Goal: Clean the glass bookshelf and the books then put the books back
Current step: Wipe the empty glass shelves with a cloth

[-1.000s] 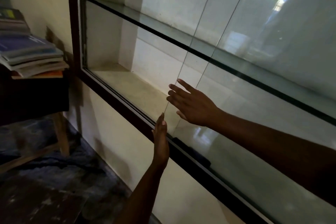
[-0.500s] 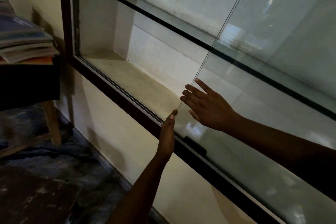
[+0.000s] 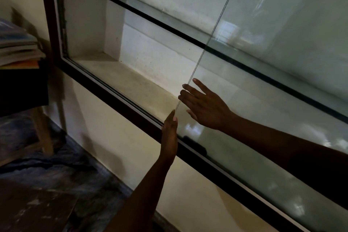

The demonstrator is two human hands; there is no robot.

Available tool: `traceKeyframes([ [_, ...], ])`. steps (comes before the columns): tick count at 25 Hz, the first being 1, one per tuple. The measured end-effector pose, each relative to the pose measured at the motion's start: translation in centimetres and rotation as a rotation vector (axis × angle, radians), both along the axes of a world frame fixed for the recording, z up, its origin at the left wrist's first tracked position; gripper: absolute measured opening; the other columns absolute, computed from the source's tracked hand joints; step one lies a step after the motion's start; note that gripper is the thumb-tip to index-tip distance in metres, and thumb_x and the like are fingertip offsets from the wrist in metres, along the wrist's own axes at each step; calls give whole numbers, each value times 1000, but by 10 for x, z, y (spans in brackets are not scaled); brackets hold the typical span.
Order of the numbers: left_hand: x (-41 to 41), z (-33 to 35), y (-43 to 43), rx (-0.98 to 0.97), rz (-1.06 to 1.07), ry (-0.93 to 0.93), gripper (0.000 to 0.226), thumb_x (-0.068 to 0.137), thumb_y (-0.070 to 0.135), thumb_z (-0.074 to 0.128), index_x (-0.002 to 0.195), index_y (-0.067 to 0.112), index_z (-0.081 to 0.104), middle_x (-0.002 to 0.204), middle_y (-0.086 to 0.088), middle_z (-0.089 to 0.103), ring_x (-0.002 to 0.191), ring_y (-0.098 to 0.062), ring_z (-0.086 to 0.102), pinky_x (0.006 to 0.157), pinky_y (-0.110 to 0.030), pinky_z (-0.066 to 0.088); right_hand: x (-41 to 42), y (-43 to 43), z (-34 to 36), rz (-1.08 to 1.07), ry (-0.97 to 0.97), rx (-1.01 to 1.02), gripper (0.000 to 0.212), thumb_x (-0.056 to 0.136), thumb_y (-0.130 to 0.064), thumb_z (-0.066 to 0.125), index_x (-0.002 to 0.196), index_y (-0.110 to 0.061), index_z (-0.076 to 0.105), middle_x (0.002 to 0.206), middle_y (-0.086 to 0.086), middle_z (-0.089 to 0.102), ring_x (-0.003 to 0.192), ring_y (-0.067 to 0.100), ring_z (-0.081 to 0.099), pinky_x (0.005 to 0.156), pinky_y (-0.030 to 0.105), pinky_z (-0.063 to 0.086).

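**Both hands on sliding pane, books off to the side**

Nearest was the left hand (image 3: 169,135): fingers straight and together, seen edge-on, holding nothing, tips touching the free edge of the pane (image 3: 273,62) low down, just above the frame (image 3: 131,107). Just past it at 2 o'clock was the right hand (image 3: 207,107), fingers spread and flat on the pane face, fingertips at that same edge. It pinched nothing.

The key relation was that the pane's free edge ran long, from 7 to 1 o'clock, with the glass at 3 o'clock of it and the open bay at 9 o'clock. Both hands sat at the edge's lower end, the right one squarely on the glass, so any slide would likely go along the track.

A dark block (image 3: 194,146) sat on the track at 5 o'clock of the left hand, purpose unclear.

Farther in, the bookshelf (image 3: 120,75) floor and glass shelf (image 3: 150,17) looked bare.

The books (image 3: 18,47) were stacked on a table (image 3: 20,88) at 9 o'clock, well apart from both hands. Covers were blurred, with no readable writing.
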State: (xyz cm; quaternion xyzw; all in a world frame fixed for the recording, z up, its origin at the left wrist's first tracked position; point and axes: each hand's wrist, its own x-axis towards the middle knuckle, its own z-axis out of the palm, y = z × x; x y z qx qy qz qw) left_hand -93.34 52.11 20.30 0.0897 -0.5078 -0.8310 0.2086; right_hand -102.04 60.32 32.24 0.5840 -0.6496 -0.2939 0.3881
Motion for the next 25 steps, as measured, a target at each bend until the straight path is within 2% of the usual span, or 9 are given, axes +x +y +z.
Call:
traceKeyframes([
  [7, 13, 3, -15, -139, -117, -2, 41, 101, 30, 29, 142, 23, 32, 137, 14, 38, 125, 2, 35, 102, -16, 26, 14, 0, -21, -8, -199, -112, 43, 87, -23, 42, 122, -4, 59, 129, 13, 58, 129, 30, 45, 114, 49, 15],
  [10, 36, -20, -25, -290, 23, -55, 29, 100, 21, 40, 127, 28, 45, 125, 16, 51, 116, 7, 47, 94, -3, 32, 38, -3, -57, 29, -562, -153, 44, 82, -24, 46, 118, -6, 62, 124, 13, 61, 121, 30, 53, 106, 48, 34],
  [12, 71, -52, -32, -354, 169, -187, 28, 97, 18, 46, 123, 27, 49, 125, 10, 52, 118, -3, 47, 96, -7, 33, 59, -4, -89, 31, -888, -161, 43, 81, -22, 53, 121, -7, 60, 124, 14, 60, 121, 30, 53, 101, 43, 39],
  [15, 155, -111, -36, -202, 254, -474, 29, 98, 16, 44, 125, 22, 52, 125, 5, 51, 120, -9, 45, 105, -29, 35, 89, -10, -140, -47, -1364, -66, 41, 86, -21, 54, 125, -8, 57, 124, 13, 58, 120, 29, 50, 101, 26, 33],
  [17, 216, -149, -28, -26, 451, -654, 25, 96, 11, 48, 118, 16, 58, 123, -5, 56, 122, -24, 50, 106, -39, 38, 109, -26, -182, -49, -1588, 52, 35, 86, -12, 59, 120, -6, 61, 118, 16, 62, 111, 29, 56, 91, 16, 33],
  [18, 238, -158, -20, 37, 541, -729, 22, 95, 10, 49, 114, 12, 61, 115, -8, 61, 116, -29, 54, 100, -34, 44, 119, -36, -200, -71, -1678, 93, 31, 86, -8, 60, 117, -5, 63, 116, 16, 64, 109, 27, 58, 86, 12, 32],
  [20, 274, -177, 0, 168, 646, -854, 19, 96, 9, 45, 104, 8, 62, 85, 1, 68, 90, -22, 61, 70, -11, 50, 140, -56, -242, -142, -1824, 199, 27, 89, -4, 58, 115, -1, 64, 115, 16, 65, 107, 26, 60, 81, 10, 34],
  [22, 299, -199, 16, 314, 740, -919, 17, 97, 7, 41, 99, 10, 58, 71, 6, 66, 80, -15, 60, 54, -9, 46, 160, -72, -301, -259, -1920, 336, 25, 90, -1, 54, 113, 4, 63, 113, 20, 65, 104, 28, 61, 75, 6, 36],
  [25, 337, -269, 31, 454, 768, -1062, 25, 99, 17, 42, 119, 10, 55, 103, -6, 60, 101, -22, 52, 79, -26, 41, 187, -76, -412, -536, -1930, 533, 26, 93, -7, 52, 116, 2, 61, 120, 20, 62, 100, 20, 57, 72, 10, 38],
])
